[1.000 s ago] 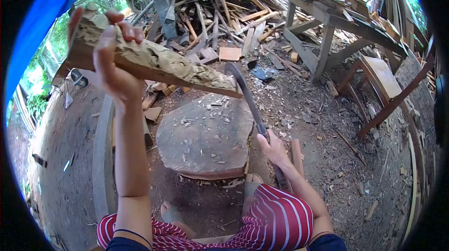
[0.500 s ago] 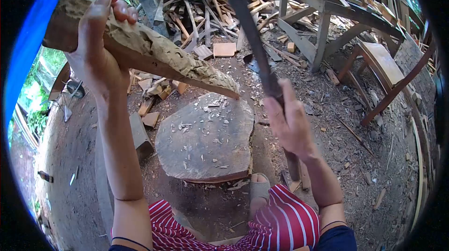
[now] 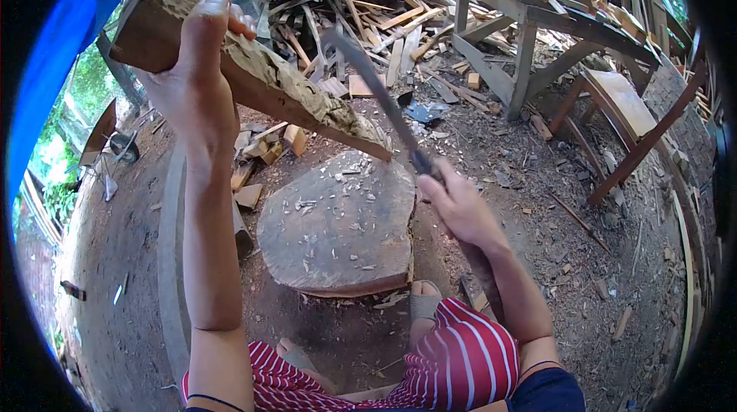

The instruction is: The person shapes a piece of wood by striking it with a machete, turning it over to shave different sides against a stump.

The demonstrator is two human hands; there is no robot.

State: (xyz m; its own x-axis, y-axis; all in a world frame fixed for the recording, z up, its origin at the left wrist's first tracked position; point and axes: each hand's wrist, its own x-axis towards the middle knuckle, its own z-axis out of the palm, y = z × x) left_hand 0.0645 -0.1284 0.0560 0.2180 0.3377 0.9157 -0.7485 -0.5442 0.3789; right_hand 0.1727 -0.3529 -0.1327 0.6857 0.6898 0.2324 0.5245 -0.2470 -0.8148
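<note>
My left hand point(image 3: 201, 67) grips the upper end of a long wooden piece point(image 3: 288, 101), its top face rough and chipped. The piece slants down to the right, its lower end over the far edge of a wide chopping block point(image 3: 330, 232). Light chips lie scattered on the block's top. At the right, my right hand point(image 3: 461, 209) is closed around the handle of a machete point(image 3: 376, 93). Its long dark blade points up and left, apart from the wood as seen here. The handle's lower end runs down behind my forearm.
A heap of scrap wood point(image 3: 384, 5) lies at the back. A rough wooden bench point(image 3: 530, 17) stands at the back right, with a small wooden stand point(image 3: 618, 105) nearer. Offcuts and chips cover the ground. My feet point(image 3: 424, 306) are close to the block.
The machete blade has come down and tilted further left toward the wood. My left hand and the wooden piece's upper end have shifted a little to the right.
</note>
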